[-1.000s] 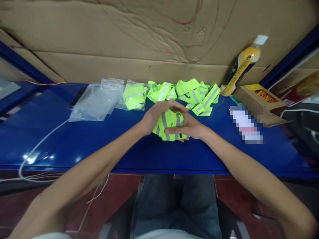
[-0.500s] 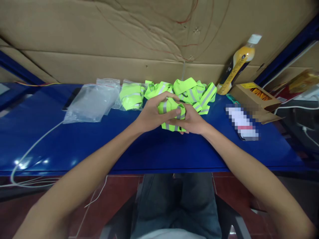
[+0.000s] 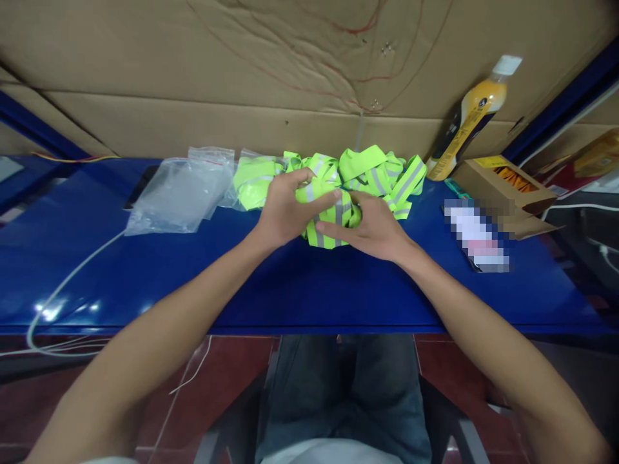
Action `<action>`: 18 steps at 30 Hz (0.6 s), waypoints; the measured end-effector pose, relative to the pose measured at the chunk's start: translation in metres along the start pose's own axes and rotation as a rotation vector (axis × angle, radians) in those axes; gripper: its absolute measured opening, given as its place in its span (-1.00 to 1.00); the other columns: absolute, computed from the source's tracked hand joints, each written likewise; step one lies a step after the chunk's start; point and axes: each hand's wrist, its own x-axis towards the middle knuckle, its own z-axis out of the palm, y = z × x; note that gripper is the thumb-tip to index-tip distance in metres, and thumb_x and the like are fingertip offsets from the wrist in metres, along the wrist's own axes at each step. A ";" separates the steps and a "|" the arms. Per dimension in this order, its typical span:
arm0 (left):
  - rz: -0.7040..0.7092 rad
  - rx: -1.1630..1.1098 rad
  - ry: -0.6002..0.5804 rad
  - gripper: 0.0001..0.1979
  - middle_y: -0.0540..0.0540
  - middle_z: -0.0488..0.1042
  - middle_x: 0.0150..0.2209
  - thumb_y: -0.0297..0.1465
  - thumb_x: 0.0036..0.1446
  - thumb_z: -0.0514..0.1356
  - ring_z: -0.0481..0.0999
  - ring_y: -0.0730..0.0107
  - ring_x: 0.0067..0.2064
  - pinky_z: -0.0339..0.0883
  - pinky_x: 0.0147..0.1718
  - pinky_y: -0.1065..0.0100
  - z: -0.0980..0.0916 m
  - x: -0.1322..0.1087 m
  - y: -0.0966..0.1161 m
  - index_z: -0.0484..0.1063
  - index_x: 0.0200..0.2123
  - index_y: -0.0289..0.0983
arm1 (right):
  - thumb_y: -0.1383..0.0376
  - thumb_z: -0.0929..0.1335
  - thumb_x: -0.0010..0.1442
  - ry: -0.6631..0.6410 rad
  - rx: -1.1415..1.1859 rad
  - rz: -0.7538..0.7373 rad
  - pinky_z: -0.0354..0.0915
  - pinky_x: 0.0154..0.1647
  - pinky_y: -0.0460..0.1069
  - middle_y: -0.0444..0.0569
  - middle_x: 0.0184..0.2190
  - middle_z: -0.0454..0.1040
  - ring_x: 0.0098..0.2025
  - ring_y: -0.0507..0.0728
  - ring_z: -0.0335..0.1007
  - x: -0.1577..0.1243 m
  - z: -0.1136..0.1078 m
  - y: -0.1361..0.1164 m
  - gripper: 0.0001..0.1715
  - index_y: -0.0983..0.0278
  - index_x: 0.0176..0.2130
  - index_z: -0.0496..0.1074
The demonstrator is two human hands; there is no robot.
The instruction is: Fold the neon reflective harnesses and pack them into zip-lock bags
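Grip: both hands closed round one hi-vis bundle (image 3: 333,216), no wide gap either side; L hand (image 3: 283,209) on its left/far side w/ thumb laid across top, R hand (image 3: 380,225) cupping right side w/ thumb along near face. Fingertips underneath mostly hidden, so can't tell how firm the squeeze is. Bundle sits btwn the palms, over middle of blue table (image 3: 309,296); can't tell if underside touches. Risks (my judgement): layers look only folded/wrapped, no tie visible, so if either thumb lifts early the outer turn could spring loose; uneven pressure L vs R could skew the stack & let an end slip out. Also close to the row behind: a far-side finger could snag the unbagged bundle (image 3: 326,166) or the loose strap pile (image 3: 374,171), both same colour, easy to catch a stray end. Appearance: fluoro yellow-green webbing, grey reflective bands running roughly front-to-back on near face, compact rounded lump, layers a bit uneven at right edge; looks soft, prob. springy. Surroundings: bagged bundle (image 3: 254,187) at left end of that row, then flat clear bags (image 3: 176,196) further L, partly over a dark flat object (image 3: 142,187). R side: yellow-labelled bottle (image 3: 476,106) tilted in view, open carton (image 3: 503,187) w/ orange contents, flat pixelated item (image 3: 476,238) nearer, detail n/a.
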 end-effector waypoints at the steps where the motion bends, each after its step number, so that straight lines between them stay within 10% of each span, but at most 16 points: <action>1: -0.002 0.005 0.015 -0.47 0.07 0.12 -0.49 -0.09 0.21 0.44 0.10 0.39 -0.41 0.04 -0.37 0.23 -0.002 0.002 -0.001 0.17 -0.47 -0.19 | -0.36 0.55 0.06 0.098 -0.039 -0.064 0.50 0.07 0.32 0.21 0.01 0.62 0.04 0.43 0.57 0.000 0.002 0.001 -0.06 0.28 0.09 0.54; 6: 0.019 0.029 0.057 -0.45 0.07 0.06 -0.50 -0.10 0.20 0.44 0.07 0.40 -0.40 0.01 -0.38 0.23 -0.001 0.002 0.000 0.14 -0.49 -0.20 | -0.35 0.50 0.16 0.057 -0.053 -0.325 0.25 0.48 0.38 0.23 0.53 0.26 0.53 0.49 0.23 -0.001 0.017 0.009 0.25 0.23 0.50 0.18; 13: -0.072 -0.095 0.105 -0.34 0.06 -0.01 -0.53 0.09 0.46 0.16 0.01 0.39 -0.45 -0.02 -0.42 0.20 0.015 -0.011 0.002 0.01 -0.52 -0.20 | -0.23 0.64 0.00 0.052 0.143 -0.119 0.49 0.13 0.28 0.13 0.03 0.68 0.07 0.44 0.63 -0.001 0.026 0.005 0.02 0.24 0.24 0.49; 18: -0.004 0.034 0.163 -0.52 0.03 0.12 -0.53 -0.21 0.40 0.19 0.17 0.36 -0.43 0.07 -0.37 0.20 0.014 -0.010 -0.005 0.09 -0.52 -0.20 | -0.06 0.70 -0.08 -0.133 0.527 0.136 0.52 -0.35 0.16 0.05 -0.07 0.67 -0.36 0.24 0.59 -0.001 0.028 -0.002 0.08 0.19 0.30 0.46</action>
